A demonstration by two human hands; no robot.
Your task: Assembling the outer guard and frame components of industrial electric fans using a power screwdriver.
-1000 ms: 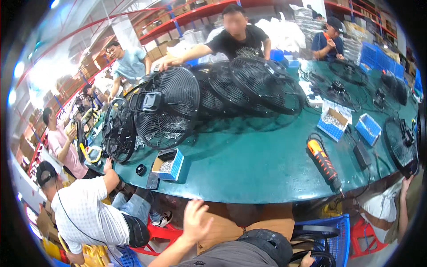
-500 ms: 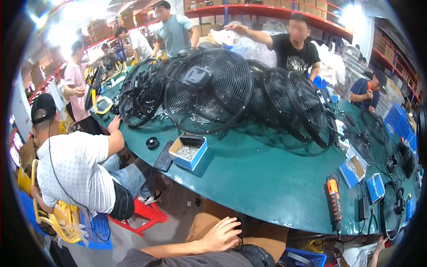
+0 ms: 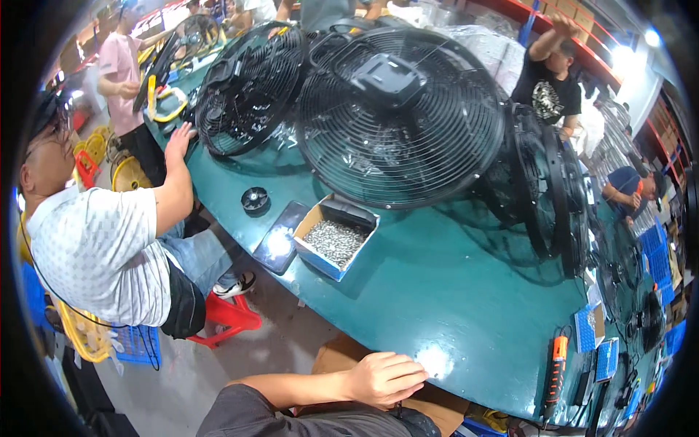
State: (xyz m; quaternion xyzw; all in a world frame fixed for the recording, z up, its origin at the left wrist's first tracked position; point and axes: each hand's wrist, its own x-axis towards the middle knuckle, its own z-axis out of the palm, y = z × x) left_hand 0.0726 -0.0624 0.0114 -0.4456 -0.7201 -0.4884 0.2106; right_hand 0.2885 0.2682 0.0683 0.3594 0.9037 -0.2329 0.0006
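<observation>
My left hand (image 3: 386,380) is low in the view, just off the near edge of the green table (image 3: 437,306), above a brown surface (image 3: 338,357). Its fingers are curled together. Whatever lies beneath them, if anything, is hidden. My right hand is outside the picture. Nearest to the left hand on the table is a blue-and-white box (image 3: 320,262) of small metal screws, with a black piece along its far side. A dark flat phone-like slab (image 3: 280,237) lies beside it, and a round black knob-like part (image 3: 255,200) is farther left.
Large black fan cages (image 3: 389,80) crowd the table's far side. An orange-and-black power screwdriver (image 3: 557,371) lies at the right near small blue boxes (image 3: 588,328). A co-worker in a white shirt (image 3: 102,247) sits at left on a red stool (image 3: 229,317); others stand around the table.
My view has shifted closer to the fans and box. My left hand's fingers, spread before, are now curled. The co-worker in black at the back holds an arm higher.
</observation>
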